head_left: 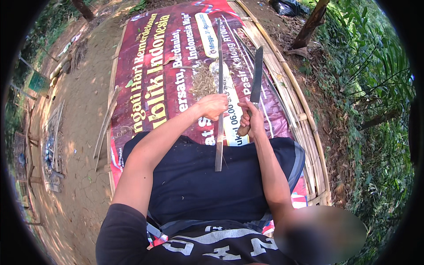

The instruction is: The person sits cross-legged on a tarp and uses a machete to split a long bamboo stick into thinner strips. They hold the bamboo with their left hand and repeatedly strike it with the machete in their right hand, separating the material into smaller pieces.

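Note:
My left hand is closed around a long, narrow bamboo strip, which runs lengthwise away from me with its near end over my dark-clothed lap. In my right hand is a machete, gripped by its wooden handle; its dark blade points away from me, to the right of the strip and apart from it. Pale shavings lie heaped just beyond my left hand, on the red printed banner spread over the bamboo platform.
Split bamboo slats and a pole form the platform's right edge. Thin loose strips lean at its left side, beside bare earth. A tree trunk and a black plastic bag are at the far right, with dense green plants along the right.

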### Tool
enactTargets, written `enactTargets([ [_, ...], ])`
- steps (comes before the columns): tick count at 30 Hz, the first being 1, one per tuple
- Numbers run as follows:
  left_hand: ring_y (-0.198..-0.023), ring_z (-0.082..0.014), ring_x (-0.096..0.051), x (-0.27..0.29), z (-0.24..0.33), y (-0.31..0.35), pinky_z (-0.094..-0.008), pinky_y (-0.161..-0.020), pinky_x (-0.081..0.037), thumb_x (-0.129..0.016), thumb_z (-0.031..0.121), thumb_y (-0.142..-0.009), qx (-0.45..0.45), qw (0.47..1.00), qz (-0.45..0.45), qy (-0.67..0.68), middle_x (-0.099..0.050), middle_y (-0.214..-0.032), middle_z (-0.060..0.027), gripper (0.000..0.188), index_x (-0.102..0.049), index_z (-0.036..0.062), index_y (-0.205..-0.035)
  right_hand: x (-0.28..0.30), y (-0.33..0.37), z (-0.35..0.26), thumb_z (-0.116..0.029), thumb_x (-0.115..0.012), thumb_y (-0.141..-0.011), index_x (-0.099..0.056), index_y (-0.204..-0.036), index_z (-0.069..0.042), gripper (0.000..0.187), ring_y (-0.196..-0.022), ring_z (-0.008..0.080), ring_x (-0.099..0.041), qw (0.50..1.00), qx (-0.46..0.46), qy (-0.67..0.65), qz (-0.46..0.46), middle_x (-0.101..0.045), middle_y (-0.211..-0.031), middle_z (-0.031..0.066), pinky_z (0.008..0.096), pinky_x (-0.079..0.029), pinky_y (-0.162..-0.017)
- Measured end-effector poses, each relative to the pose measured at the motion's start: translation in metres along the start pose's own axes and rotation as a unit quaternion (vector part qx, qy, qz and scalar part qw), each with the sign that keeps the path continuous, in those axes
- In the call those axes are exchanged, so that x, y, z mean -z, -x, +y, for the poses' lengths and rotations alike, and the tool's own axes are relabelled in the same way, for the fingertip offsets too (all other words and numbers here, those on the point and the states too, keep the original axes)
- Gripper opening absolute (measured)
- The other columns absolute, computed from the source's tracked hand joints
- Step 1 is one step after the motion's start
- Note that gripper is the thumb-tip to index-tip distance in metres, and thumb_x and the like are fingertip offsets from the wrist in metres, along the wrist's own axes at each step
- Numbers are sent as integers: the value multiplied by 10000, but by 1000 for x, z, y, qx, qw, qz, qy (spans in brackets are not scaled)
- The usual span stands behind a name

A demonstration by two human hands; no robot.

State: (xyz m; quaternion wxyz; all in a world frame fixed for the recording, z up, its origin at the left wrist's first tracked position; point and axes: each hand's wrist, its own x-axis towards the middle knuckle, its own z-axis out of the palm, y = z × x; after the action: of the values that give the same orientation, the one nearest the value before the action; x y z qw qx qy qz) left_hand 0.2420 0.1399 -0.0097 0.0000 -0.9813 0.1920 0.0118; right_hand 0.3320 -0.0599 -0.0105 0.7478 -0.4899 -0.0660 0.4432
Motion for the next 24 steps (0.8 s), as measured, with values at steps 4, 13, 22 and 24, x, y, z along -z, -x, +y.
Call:
enactTargets([
  [4,-705,-330,-622,-10,-9,-5,-439,-816,-497,-584,297,-893,-39,999,-29,-25,-618,-619,-139,418,-619,43,-563,9,-5,-5,-408,-646,-961,-643,-1066,47,467,-424,67,-334,999,-23,-39,13,-331,-557,-53,251,-314,-433],
  [13,-719,-317,-733,66,0,-26,-434,-599,-576,-607,167,-773,110,989,-42,-88,-710,-710,-172,193,-706,42,-664,34,-15,-19,-383,-645,-959,-640,-1045,42,433,-432,67,-340,998,4,-59,32,-341,-553,-52,264,-303,-434],
  [22,-694,-346,-723,145,56,43,-452,-601,-585,-573,345,-939,330,940,-93,-6,-671,-670,-188,433,-667,-60,-817,39,-23,-17,-350,-649,-954,-624,-953,-9,341,-434,81,-344,993,20,-87,74,-331,-561,-51,272,-325,-439],
  [24,-633,-373,-702,146,77,63,-478,-606,-574,-483,430,-1015,385,920,-55,53,-637,-630,-217,576,-619,-116,-892,34,-22,-16,-344,-653,-952,-618,-951,-3,343,-431,82,-337,994,-5,-86,73,-329,-564,-49,272,-324,-448],
])
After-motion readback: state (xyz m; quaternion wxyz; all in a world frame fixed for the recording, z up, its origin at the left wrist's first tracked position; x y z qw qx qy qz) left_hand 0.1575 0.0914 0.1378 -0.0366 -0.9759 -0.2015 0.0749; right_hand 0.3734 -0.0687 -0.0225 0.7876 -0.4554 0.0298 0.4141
